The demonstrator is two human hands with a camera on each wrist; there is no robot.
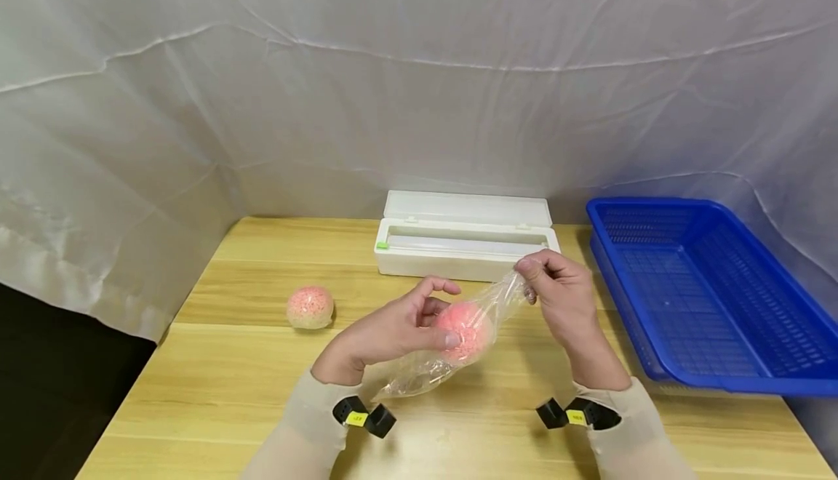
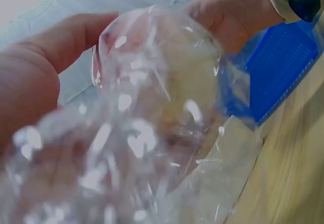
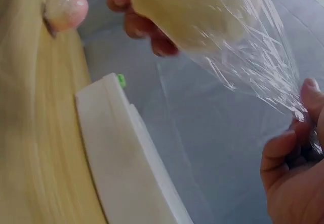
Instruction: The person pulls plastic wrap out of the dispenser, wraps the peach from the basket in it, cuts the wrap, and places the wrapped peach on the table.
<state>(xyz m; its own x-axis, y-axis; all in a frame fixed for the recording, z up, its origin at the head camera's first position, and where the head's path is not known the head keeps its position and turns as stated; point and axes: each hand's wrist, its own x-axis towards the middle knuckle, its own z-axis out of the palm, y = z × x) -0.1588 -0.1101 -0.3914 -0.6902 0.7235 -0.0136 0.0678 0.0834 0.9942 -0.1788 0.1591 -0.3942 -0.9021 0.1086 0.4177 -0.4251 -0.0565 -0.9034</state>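
A speckled pink-and-cream ball (image 1: 468, 333), resembling a bath bomb, is wrapped in clear plastic film (image 1: 507, 292) above the table. My left hand (image 1: 388, 329) holds the ball through the film, its thumb across the front and fingers behind. My right hand (image 1: 564, 292) pinches the gathered film to the upper right of the ball. Below the left hand hangs a loose tail of film. Glossy creases cover much of the ball in the left wrist view. The right wrist view shows the cream side and the film drawn together toward my right fingers (image 3: 281, 148).
Another pink-and-cream ball (image 1: 310, 308) sits on the wooden table (image 1: 216, 385) at left. Behind my hands stands a white film dispenser (image 1: 445, 263), lid raised, with a roll inside and a green piece at its left end. A blue plastic basket (image 1: 625, 320) occupies the right side.
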